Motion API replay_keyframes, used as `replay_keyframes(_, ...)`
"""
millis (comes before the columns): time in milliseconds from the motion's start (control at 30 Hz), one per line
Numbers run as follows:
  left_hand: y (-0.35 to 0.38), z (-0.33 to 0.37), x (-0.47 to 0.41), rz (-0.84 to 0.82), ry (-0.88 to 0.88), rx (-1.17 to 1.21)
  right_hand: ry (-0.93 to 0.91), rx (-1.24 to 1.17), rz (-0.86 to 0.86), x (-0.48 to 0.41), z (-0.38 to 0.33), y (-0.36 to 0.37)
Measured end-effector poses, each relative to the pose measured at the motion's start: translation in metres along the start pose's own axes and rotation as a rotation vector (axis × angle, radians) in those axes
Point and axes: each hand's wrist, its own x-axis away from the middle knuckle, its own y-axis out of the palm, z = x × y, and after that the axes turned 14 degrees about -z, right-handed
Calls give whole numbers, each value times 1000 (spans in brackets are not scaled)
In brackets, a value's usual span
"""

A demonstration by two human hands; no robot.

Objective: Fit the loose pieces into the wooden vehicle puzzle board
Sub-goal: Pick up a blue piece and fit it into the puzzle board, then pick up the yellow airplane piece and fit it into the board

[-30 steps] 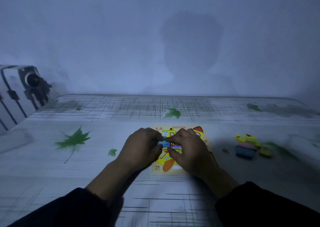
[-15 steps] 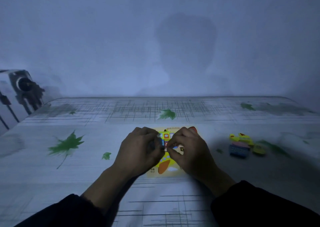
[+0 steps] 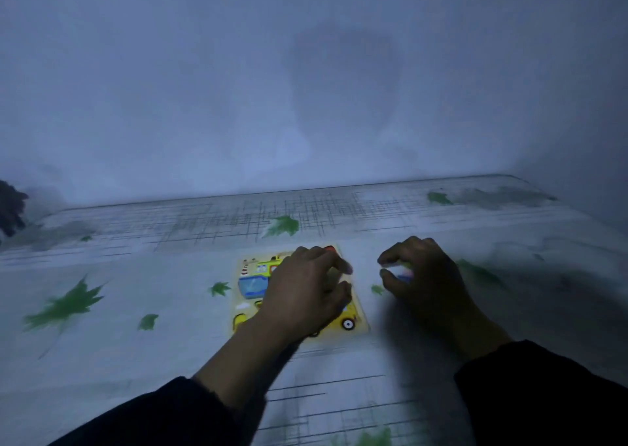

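The wooden puzzle board (image 3: 243, 304) lies flat in the middle of the table, showing a blue boat piece (image 3: 253, 284) and a yellow wheeled vehicle (image 3: 346, 321) fitted in it. My left hand (image 3: 302, 296) rests on the board's right half with curled, spread fingers and hides much of it. My right hand (image 3: 424, 275) is off the board to its right, cupped low over the table. Its thumb and fingers close round a pale, blurred loose piece (image 3: 401, 270). Any other loose pieces are hidden under that hand.
The table (image 3: 136, 360) wears a pale cloth printed with green leaves and thin dark lines. A plain wall (image 3: 306, 89) rises right behind its far edge. A dark object (image 3: 10, 207) stands at the far left edge.
My right hand has left the board and moved right, where the loose pieces lay, closing on one. My left hand has stayed on the board. The view has shifted.
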Motion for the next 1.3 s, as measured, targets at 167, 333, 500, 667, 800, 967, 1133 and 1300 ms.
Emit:
replay_keyframes(167, 21, 29, -32, -55, 47, 8, 146, 15, 19, 6, 43, -18)
replay_keyframes(333, 38, 48, -56, -59, 72, 2, 238, 16, 24, 13, 74, -32)
replay_keyframes(500, 48, 52, -69, -91, 67, -17, 252, -12, 17, 13, 78, -31)
replay_keyframes(667, 52, 50, -71, -92, 70, 15, 240, -21, 9, 12, 74, -25)
replay_keyframes(800, 52, 50, -71, -88, 68, 31, 242, -36, 11, 11, 73, -25)
replay_keyframes(967, 47, 51, -67, -20, 80, 51, 233, -36, 24, 10, 68, -27)
replay_keyframes(1133, 35, 48, -58, 49, 79, 53, 194, -44, 52, 8, 54, -25)
replay_keyframes(1300, 22, 31, -40, 94, 20, 30, 99, -68, 80, 7, 28, -15)
